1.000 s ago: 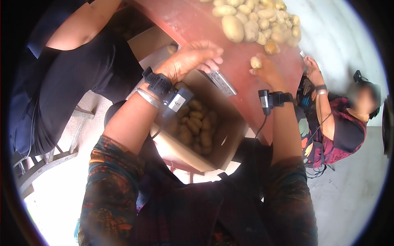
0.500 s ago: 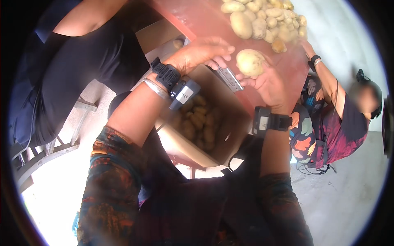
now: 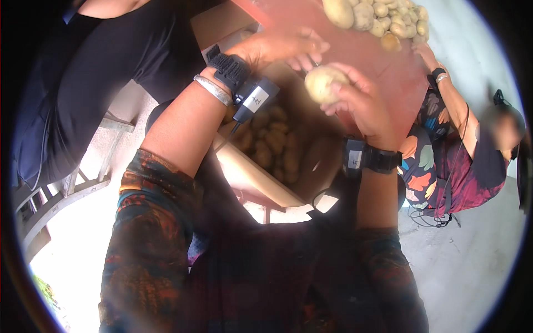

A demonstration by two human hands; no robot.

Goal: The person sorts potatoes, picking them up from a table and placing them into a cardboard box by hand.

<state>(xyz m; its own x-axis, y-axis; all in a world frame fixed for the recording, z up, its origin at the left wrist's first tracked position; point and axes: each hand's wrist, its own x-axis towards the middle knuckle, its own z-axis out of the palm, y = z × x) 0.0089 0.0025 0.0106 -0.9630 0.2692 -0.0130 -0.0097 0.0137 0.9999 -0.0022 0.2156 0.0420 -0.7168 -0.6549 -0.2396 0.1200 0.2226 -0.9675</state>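
A pale yellow potato (image 3: 322, 84) rests in my right hand (image 3: 363, 105), the fingers and thumb wrapped round its right side. My left hand (image 3: 288, 49) is closed just above and left of the potato. In it is a flat metal peeler (image 3: 315, 63), mostly hidden now behind the potato and fingers; its slotted plate showed more clearly a moment before. Below both hands stands an open cardboard box (image 3: 261, 175) with several potatoes (image 3: 272, 144) inside, in shadow.
A heap of potatoes (image 3: 383, 16) lies on the red table (image 3: 344, 47). At the right a co-worker's hand (image 3: 426, 55) touches the table by the heap. Another person's dark-clothed leg (image 3: 105, 72) is at the left, above a metal stool frame (image 3: 72, 188).
My right hand has brought the potato left against the peeler and turned it, with the thumb now across its front. The whole view has shifted a little.
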